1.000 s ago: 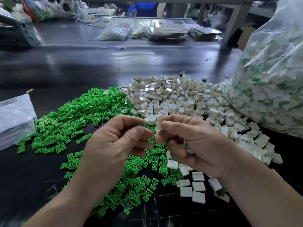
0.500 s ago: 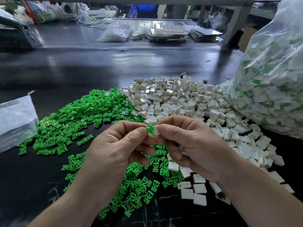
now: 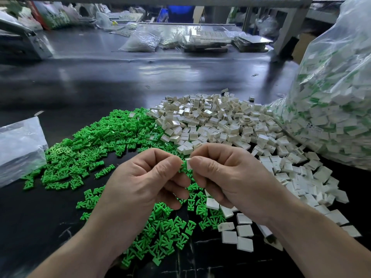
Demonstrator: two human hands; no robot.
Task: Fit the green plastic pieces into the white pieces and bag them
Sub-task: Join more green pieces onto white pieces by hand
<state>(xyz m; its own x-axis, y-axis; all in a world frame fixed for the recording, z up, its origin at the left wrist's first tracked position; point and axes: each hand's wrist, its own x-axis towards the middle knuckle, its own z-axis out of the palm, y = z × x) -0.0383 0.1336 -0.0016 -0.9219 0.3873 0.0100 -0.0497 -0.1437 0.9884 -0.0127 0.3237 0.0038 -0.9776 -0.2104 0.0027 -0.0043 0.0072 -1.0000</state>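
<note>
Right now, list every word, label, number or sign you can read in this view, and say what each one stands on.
No text can be read here.
Large clear bag: a small dark printed mark low on its side, too small and blurred to read.
Coloured packaging at the far back left: any print is too blurred to read.
</note>
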